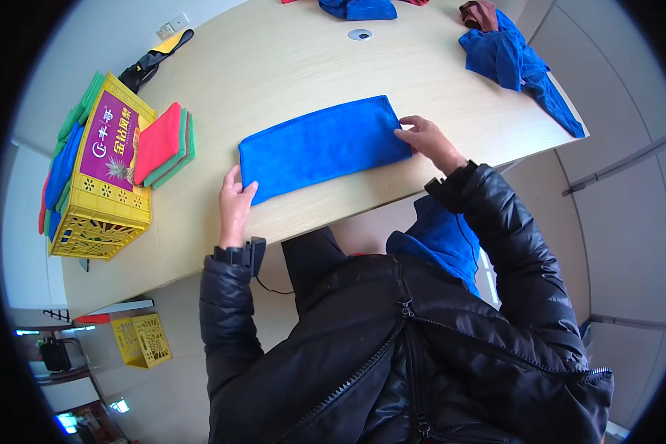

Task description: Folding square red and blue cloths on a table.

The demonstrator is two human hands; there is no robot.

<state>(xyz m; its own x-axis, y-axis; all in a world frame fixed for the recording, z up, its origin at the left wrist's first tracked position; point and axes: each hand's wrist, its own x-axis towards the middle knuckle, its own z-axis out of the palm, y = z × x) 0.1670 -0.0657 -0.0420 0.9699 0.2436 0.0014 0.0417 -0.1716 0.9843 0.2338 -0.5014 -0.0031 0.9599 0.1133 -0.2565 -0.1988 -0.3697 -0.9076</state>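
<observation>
A blue towel (318, 148), folded into a long strip, lies on the pale wooden table in front of me. My left hand (235, 206) grips its near left corner, with thumb and fingertips at the edge. At the opposite end, my right hand (431, 142) pinches the short right edge between thumb and fingers. The towel looks flat, its long sides running from lower left to upper right.
On the left stands a yellow plastic crate (100, 222) holding folded towels. Red and green folded towels (172, 144) lean beside it. Crumpled blue cloths (499, 59) lie at the far right. More blue cloth (440, 237) hangs by my lap, below the table's front edge.
</observation>
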